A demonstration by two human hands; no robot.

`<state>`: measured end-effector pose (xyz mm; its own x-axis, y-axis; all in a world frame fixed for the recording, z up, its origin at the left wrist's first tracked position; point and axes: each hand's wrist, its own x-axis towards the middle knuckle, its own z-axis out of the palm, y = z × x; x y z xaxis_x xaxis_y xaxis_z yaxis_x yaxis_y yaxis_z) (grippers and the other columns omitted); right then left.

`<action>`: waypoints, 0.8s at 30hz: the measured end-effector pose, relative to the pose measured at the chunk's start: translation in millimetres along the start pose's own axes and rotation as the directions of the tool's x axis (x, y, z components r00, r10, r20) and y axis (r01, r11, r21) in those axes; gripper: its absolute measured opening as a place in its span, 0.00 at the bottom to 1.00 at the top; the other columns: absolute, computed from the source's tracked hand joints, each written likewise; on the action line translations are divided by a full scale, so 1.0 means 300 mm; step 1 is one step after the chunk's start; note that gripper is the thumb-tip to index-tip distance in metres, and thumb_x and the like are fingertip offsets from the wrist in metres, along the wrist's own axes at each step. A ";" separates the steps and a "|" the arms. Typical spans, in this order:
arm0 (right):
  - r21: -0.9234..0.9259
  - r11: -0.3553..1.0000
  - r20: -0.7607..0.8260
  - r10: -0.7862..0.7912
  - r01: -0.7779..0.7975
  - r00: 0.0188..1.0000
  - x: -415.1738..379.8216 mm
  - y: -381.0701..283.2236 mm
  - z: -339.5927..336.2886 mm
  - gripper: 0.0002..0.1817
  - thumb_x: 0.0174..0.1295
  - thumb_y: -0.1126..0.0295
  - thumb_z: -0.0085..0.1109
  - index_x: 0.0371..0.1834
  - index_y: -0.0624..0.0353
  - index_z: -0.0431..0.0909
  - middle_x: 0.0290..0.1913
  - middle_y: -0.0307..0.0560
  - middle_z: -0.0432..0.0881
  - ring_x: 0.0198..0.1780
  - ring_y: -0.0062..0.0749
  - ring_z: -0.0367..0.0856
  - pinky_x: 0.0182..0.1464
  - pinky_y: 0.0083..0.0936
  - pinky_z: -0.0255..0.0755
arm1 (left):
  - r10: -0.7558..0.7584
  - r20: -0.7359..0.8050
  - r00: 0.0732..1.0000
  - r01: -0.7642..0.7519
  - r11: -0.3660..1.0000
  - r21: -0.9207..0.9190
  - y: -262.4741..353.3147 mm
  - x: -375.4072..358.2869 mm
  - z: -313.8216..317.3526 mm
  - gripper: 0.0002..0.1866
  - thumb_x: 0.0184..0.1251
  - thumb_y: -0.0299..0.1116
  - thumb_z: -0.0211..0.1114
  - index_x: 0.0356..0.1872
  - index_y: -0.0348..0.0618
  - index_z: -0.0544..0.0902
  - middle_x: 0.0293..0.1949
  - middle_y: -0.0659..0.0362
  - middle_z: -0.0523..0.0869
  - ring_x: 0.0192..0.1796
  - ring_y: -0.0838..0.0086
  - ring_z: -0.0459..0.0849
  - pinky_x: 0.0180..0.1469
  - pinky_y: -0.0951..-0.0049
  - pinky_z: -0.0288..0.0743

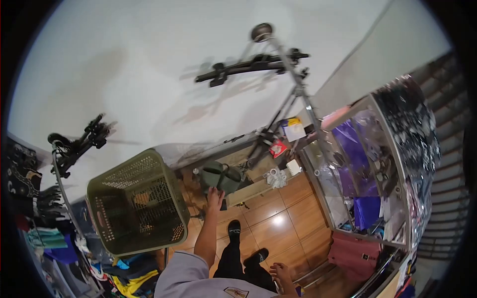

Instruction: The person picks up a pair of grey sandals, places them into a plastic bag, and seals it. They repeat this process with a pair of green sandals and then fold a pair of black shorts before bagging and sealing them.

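My left hand [215, 198] reaches forward and down to a dark green thing [211, 175] with rounded loops on top, which looks like a bag or a bin. The fingers are at its near edge and seem closed on it, though blur hides the fingertips. Low in the view, my right hand [281, 274] hangs beside my body, holding nothing, with its fingers loosely bent and apart. Left of my left arm stands a large olive-green plastic basket [171, 198] with perforated walls, its open top turned toward me.
A tripod-like metal stand [298, 90] leans near the white wall. On the right are a glass cabinet [325, 198] with purple packets and a pink bag [354, 256]. Folded clothes [131, 283] lie below the basket. White rolls [275, 178] sit on the tiled floor [293, 218].
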<state>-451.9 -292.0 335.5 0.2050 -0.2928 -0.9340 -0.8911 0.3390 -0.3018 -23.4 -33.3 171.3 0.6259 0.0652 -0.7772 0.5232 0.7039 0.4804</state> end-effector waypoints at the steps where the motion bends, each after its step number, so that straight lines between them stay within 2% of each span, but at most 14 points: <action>1: 0.019 1.000 -0.001 -0.002 0.002 1.000 -0.009 0.030 -0.019 0.17 0.78 0.65 0.57 0.63 0.63 0.77 0.52 0.56 0.89 0.45 0.41 0.91 0.41 0.32 0.86 | -0.012 0.059 0.998 0.009 0.998 0.059 -0.018 -0.098 0.018 0.28 0.87 0.32 0.52 0.81 0.55 0.57 0.68 0.55 0.69 0.66 0.59 0.78 0.69 0.58 0.79; 2: 0.037 0.999 -0.007 -0.006 0.006 1.000 -0.028 0.044 -0.035 0.17 0.78 0.65 0.57 0.63 0.63 0.77 0.52 0.55 0.89 0.45 0.40 0.91 0.41 0.32 0.86 | -0.028 0.117 0.993 0.014 0.993 0.120 -0.044 -0.183 0.028 0.30 0.87 0.33 0.52 0.83 0.53 0.55 0.73 0.54 0.65 0.69 0.56 0.76 0.71 0.57 0.77; 5: 0.109 0.993 -0.025 -0.047 0.049 0.999 -0.073 0.077 -0.102 0.17 0.78 0.65 0.57 0.62 0.63 0.77 0.52 0.54 0.89 0.45 0.39 0.91 0.41 0.33 0.85 | -0.147 0.337 0.930 0.056 0.963 0.264 -0.163 -0.389 0.014 0.33 0.86 0.37 0.57 0.84 0.49 0.53 0.76 0.56 0.66 0.65 0.57 0.78 0.68 0.56 0.77; 8: 0.195 0.968 -0.067 -0.148 0.158 0.987 -0.088 0.163 -0.220 0.16 0.79 0.65 0.56 0.62 0.63 0.78 0.51 0.53 0.89 0.44 0.38 0.91 0.40 0.32 0.85 | -0.274 0.234 0.933 0.157 0.893 0.422 -0.263 -0.740 0.119 0.34 0.86 0.40 0.58 0.84 0.48 0.55 0.75 0.58 0.67 0.63 0.61 0.79 0.64 0.57 0.78; 11: 0.266 0.912 -0.146 -0.282 0.312 0.948 -0.148 0.183 -0.379 0.16 0.79 0.64 0.56 0.62 0.63 0.78 0.50 0.51 0.89 0.44 0.37 0.91 0.39 0.30 0.84 | -0.428 0.359 0.829 0.185 0.817 0.547 -0.430 -0.951 0.135 0.35 0.85 0.40 0.60 0.84 0.48 0.57 0.70 0.60 0.74 0.57 0.66 0.80 0.59 0.60 0.78; 14: 0.381 0.795 -0.291 -0.381 0.472 0.878 -0.262 0.204 -0.580 0.17 0.80 0.62 0.54 0.62 0.62 0.78 0.49 0.49 0.89 0.43 0.33 0.90 0.39 0.28 0.83 | -0.555 0.392 0.733 0.164 0.704 0.691 -0.609 -1.186 0.199 0.33 0.83 0.41 0.63 0.82 0.47 0.61 0.63 0.62 0.79 0.51 0.70 0.82 0.54 0.64 0.79; 15: 0.428 0.745 -0.344 -0.389 0.511 0.855 -0.306 0.226 -0.648 0.18 0.81 0.61 0.53 0.63 0.62 0.79 0.49 0.48 0.89 0.43 0.32 0.90 0.39 0.28 0.82 | -0.582 0.421 0.695 0.165 0.700 0.695 -0.673 -1.274 0.223 0.31 0.82 0.41 0.64 0.80 0.47 0.67 0.57 0.65 0.82 0.48 0.74 0.83 0.51 0.67 0.79; 16: 0.469 0.699 -0.375 -0.396 0.540 0.838 -0.370 0.236 -0.720 0.18 0.81 0.61 0.53 0.64 0.61 0.78 0.50 0.48 0.89 0.43 0.31 0.90 0.39 0.28 0.82 | -0.632 0.449 0.632 0.153 0.669 0.727 -0.737 -1.342 0.244 0.29 0.82 0.41 0.64 0.78 0.47 0.69 0.56 0.65 0.82 0.48 0.74 0.83 0.51 0.68 0.79; 18: 0.541 0.589 -0.446 -0.404 0.600 0.799 -0.534 0.245 -0.864 0.19 0.81 0.61 0.54 0.66 0.61 0.78 0.51 0.47 0.89 0.42 0.30 0.89 0.39 0.27 0.82 | -0.727 0.483 0.488 0.115 0.602 0.790 -0.860 -1.455 0.293 0.26 0.83 0.41 0.64 0.76 0.46 0.73 0.55 0.64 0.83 0.49 0.76 0.83 0.52 0.69 0.79; 19: 0.543 0.540 -0.460 -0.450 0.643 0.766 -0.611 0.267 -0.931 0.22 0.80 0.60 0.55 0.71 0.59 0.75 0.53 0.50 0.88 0.43 0.31 0.89 0.40 0.26 0.82 | -0.755 0.524 0.394 0.049 0.586 0.809 -0.932 -1.503 0.311 0.25 0.83 0.43 0.63 0.73 0.44 0.76 0.50 0.66 0.83 0.49 0.78 0.82 0.52 0.73 0.78; 20: 0.543 0.493 -0.474 -0.488 0.680 0.733 -0.669 0.307 -0.990 0.25 0.80 0.59 0.55 0.75 0.57 0.72 0.55 0.52 0.88 0.44 0.33 0.90 0.41 0.25 0.82 | -0.774 0.514 0.370 -0.018 0.547 0.837 -0.997 -1.557 0.321 0.25 0.83 0.44 0.63 0.73 0.44 0.76 0.49 0.67 0.83 0.49 0.79 0.81 0.52 0.74 0.77; 22: 0.608 0.390 -0.453 -0.544 0.691 0.706 -0.741 0.406 -1.096 0.34 0.74 0.68 0.61 0.83 0.55 0.63 0.62 0.54 0.85 0.46 0.34 0.89 0.43 0.23 0.82 | -0.818 0.485 0.309 -0.159 0.458 0.875 -1.119 -1.657 0.385 0.26 0.83 0.45 0.63 0.73 0.43 0.76 0.47 0.69 0.81 0.48 0.81 0.80 0.52 0.76 0.76; 23: 0.576 0.400 -0.476 -0.545 0.713 0.690 -0.815 0.429 -1.128 0.36 0.72 0.71 0.63 0.83 0.54 0.62 0.59 0.52 0.85 0.46 0.32 0.88 0.43 0.23 0.81 | -0.835 0.476 0.276 -0.289 0.400 0.870 -1.115 -1.782 0.445 0.28 0.83 0.49 0.63 0.74 0.42 0.76 0.48 0.71 0.80 0.49 0.84 0.76 0.50 0.79 0.73; 24: 0.544 0.411 -0.500 -0.540 0.731 0.676 -0.875 0.454 -1.158 0.38 0.70 0.74 0.64 0.84 0.54 0.62 0.57 0.50 0.85 0.46 0.31 0.87 0.43 0.23 0.80 | -0.867 0.441 0.233 -0.327 0.357 0.875 -1.164 -1.821 0.484 0.28 0.83 0.50 0.62 0.74 0.42 0.76 0.49 0.71 0.80 0.50 0.84 0.76 0.49 0.79 0.72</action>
<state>-767.8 -479.6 606.0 0.4175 -0.8286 -0.3729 0.0036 0.4119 -0.9112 -464.0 -417.3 487.0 -0.0529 -0.9068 -0.4183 0.4879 -0.3890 0.7814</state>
